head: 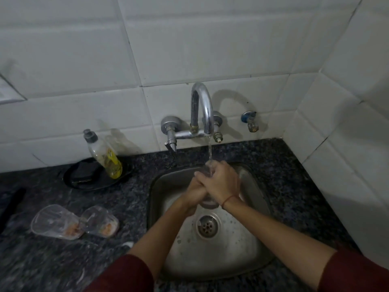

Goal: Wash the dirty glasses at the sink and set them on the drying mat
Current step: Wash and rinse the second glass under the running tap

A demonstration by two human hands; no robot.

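Steel sink (261, 209) set in a dark speckled counter (63, 260), with water running in a thin stream (210, 152) from the chrome faucet (202, 106) on the white tiled wall. Over the basin, at about 12 o'clock from the drain (207, 226), both hands are pressed together around a clear glass (208, 202), whose base just peeks out beneath them; the right hand (221, 182) lies on top, the left hand (194, 193) clasped under and beside it, and the stream lands right at the fingers. A thin red thread circles the right wrist. Two more dirty glasses (73, 221) lie tipped on their sides on the counter at 9 o'clock from the drain, touching each other, orange residue in their bottoms. A dish soap bottle (105, 154) leans at 10 o'clock, on a dark round dish (77, 178).
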